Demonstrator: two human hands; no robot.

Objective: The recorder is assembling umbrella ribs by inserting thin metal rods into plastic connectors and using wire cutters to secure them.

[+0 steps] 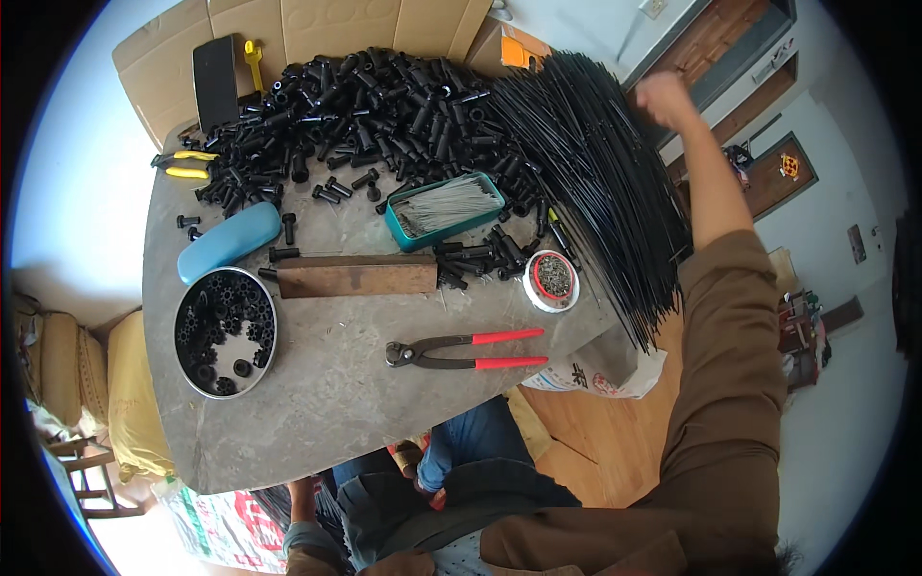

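Note:
My right hand (666, 99) is raised at the far right with its fingers curled into a fist. It is nearest the far end of a big bundle of thin black rods (600, 163); anything inside the fist is hidden. My left hand (301, 494) hangs low by the near table edge, only the wrist part showing, close to dark thin strands beside my lap. On the table, pincers with red handles (451, 363) lie untouched. Behind them are a wooden block (355, 278), a teal tin of thin pale wires (447, 206) and a round tub of small metal bits (552, 276).
A heap of black plastic tubular parts (384, 106) covers the table's far side. At left are a round tin of black parts (227, 331), a blue case (229, 242) and yellow-handled pliers (187, 165). A phone-like black slab (216, 84) leans on cardboard (317, 34). A white sack (615, 370) hangs at right.

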